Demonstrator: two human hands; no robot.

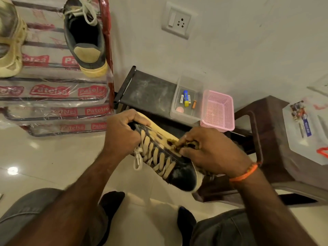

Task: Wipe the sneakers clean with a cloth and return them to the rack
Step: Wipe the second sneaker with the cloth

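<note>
A black sneaker with cream laces and a yellowed sole (170,162) is held in the air between the person's knees, above the glossy pale tiled floor (53,157), its toe pointing down toward the camera and its heel up and away; the left hand (122,132) grips the heel end, fingers (134,118) curled over the collar and thumb tucked inside; the right hand (211,153) presses a crumpled mottled yellow-and-brown cloth (179,142) against the sneaker's side near the sole, its fingers clenched round the wad; an orange thread band (246,172) circles the right wrist; a matching black sneaker with a tan heel patch (85,36) sits on the upper tier of the red metal shoe rack wrapped in clear printed plastic (55,91) at the upper left, heel toward the camera, with a pale yellow and grey shoe (10,41) beside it at the frame's edge; just beyond the held sneaker a low dusty black shelf (149,93) stands against the wall, carrying a clear plastic box of batteries and small items (186,102) and, touching it, a pink mesh plastic basket (218,110); a brown plastic stool (276,139) at the right bears a translucent lidded container (305,132); a white wall switch and socket plate (177,20) is mounted above.
</note>
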